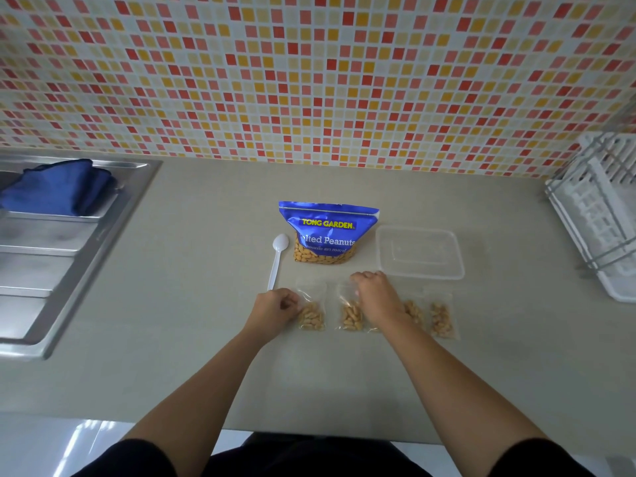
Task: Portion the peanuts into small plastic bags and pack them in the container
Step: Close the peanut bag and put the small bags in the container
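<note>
Both hands worked low over the counter (206, 339), toward its front edge. The left hand (275, 306) had its fingers curled at the left side of the first small bag (312, 316), seemingly pinching it to square it with the row. The right hand (375, 294) was bent over the top of the second small bag (351, 316); I couldn't tell whether it gripped the bag or only pressed the seal.

At the counter's left edge sat the sink (69, 270), with a blue cloth (58, 187) draped on it. A white spoon (277, 259) lay just left of the peanut pouch (327, 232), which stood upright mid-counter, likely so nothing spilled. Two more filled bags (442, 320) lay right of the wrist, apparently staged for packing. The clear container (420, 232) waited empty just beside the pouch, near the bags. A dish rack (599, 215) occupied the right edge.
</note>
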